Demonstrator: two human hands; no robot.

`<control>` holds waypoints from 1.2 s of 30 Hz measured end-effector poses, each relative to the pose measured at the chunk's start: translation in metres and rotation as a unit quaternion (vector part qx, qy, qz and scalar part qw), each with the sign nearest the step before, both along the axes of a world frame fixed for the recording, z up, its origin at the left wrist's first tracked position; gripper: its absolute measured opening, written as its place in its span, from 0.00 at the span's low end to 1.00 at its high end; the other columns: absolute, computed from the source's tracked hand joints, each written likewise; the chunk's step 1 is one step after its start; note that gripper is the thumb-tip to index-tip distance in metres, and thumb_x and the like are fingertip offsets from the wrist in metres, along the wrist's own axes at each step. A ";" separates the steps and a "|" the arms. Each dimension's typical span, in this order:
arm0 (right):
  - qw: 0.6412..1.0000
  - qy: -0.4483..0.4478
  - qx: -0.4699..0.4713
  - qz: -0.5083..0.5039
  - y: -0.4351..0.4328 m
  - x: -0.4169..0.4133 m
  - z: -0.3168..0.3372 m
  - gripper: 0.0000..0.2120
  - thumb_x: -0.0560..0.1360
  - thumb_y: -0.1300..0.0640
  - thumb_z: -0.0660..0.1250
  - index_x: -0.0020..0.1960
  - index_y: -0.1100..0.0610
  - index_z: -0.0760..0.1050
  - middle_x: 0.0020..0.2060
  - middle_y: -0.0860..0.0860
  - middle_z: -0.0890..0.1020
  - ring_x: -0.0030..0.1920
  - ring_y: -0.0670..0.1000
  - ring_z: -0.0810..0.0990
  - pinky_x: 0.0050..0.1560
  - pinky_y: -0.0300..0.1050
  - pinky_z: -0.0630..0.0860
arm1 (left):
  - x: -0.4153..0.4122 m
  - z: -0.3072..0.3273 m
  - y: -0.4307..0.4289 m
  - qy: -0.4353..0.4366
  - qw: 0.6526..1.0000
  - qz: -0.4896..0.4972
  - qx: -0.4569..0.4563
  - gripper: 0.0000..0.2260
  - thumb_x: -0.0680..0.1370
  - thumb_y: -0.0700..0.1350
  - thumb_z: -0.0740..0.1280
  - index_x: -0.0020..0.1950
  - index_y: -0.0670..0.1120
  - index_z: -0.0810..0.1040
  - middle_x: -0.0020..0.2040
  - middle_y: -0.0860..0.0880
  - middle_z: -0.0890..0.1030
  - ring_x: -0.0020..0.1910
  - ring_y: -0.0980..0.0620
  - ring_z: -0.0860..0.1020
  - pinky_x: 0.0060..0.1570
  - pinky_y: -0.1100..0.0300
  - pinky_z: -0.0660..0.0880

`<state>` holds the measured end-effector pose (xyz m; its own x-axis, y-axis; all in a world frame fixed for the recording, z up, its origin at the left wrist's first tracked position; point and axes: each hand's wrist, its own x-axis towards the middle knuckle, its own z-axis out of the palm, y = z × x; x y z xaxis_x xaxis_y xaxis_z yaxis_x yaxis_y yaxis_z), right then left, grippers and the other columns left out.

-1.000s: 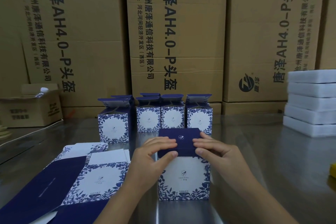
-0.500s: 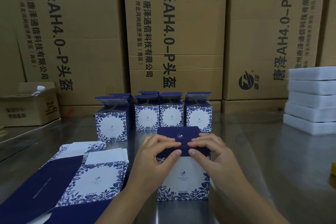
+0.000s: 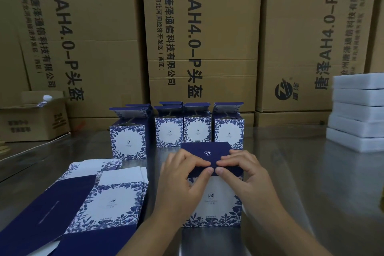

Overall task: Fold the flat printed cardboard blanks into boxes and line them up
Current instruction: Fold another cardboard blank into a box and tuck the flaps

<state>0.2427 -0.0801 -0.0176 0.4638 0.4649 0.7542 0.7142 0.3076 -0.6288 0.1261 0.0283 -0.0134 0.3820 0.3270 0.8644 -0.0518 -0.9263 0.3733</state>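
1. Cartons (image 3: 207,37) of brown board with dark printed lettering stand stacked like a wall along the far side.
2. Tabletop (image 3: 301,172) of shiny metal carries everything else.
3. White slabs (image 3: 357,110) sit in a stack of five at the right edge.
4. Flat blanks (image 3: 112,199) lie overlapped at the near left, floral print up, with dark blue panels spread toward the near edge.
5. Folded boxes (image 3: 197,131) stand upright in a row near the cartons, with their top flaps open; the leftmost sits a little nearer.
6. Front box (image 3: 214,199) stands upright at centre, just right of the blanks, with its dark blue lid (image 3: 207,151) folded over the top.
7. Hands: the left hand (image 3: 180,176) and the right hand (image 3: 245,174) both pinch the lid's front edge, fingers over the top and thumbs beneath, the thumb tips almost meeting.
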 end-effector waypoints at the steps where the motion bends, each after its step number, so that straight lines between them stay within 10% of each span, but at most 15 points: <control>1: 1.000 -0.001 -0.005 -0.001 0.000 -0.001 0.000 0.10 0.65 0.47 0.71 0.47 0.39 0.80 0.46 0.38 0.80 0.58 0.40 0.73 0.56 0.27 0.65 | -0.001 0.000 0.000 0.000 1.000 -0.003 0.000 0.10 0.73 0.57 0.63 0.45 0.55 0.81 0.41 0.60 0.73 0.47 0.61 0.70 0.47 0.63 0.68; 13: 1.000 -0.010 -0.024 -0.010 -0.002 -0.004 0.003 0.12 0.69 0.59 0.74 0.39 0.40 0.81 0.43 0.39 0.78 0.56 0.38 0.72 0.54 0.26 0.65 | 0.000 0.002 -0.003 0.007 1.000 0.000 -0.017 0.10 0.73 0.58 0.62 0.43 0.57 0.81 0.39 0.60 0.72 0.46 0.59 0.69 0.47 0.64 0.65; 27: 0.999 0.019 -0.012 0.026 -0.007 0.013 0.004 0.12 0.64 0.57 0.77 0.43 0.43 0.82 0.44 0.37 0.83 0.56 0.39 0.77 0.55 0.30 0.69 | -0.005 0.005 0.012 -0.028 0.998 -0.065 -0.004 0.08 0.72 0.53 0.67 0.43 0.52 0.83 0.41 0.60 0.80 0.45 0.61 0.77 0.47 0.52 0.74; 36: 0.996 0.063 0.011 0.061 -0.003 0.017 -0.001 0.07 0.62 0.49 0.74 0.40 0.42 0.83 0.45 0.41 0.85 0.56 0.39 0.78 0.54 0.28 0.70 | -0.005 0.002 0.011 -0.048 0.997 -0.058 -0.009 0.03 0.70 0.47 0.71 0.42 0.50 0.84 0.41 0.60 0.81 0.46 0.63 0.78 0.48 0.61 0.73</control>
<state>0.2599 -0.0835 -0.0182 0.4967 0.5072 0.7043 0.5870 0.4013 -0.7031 0.1206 0.0395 -0.0113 0.3349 0.3018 0.8926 -0.1943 -0.9048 0.3789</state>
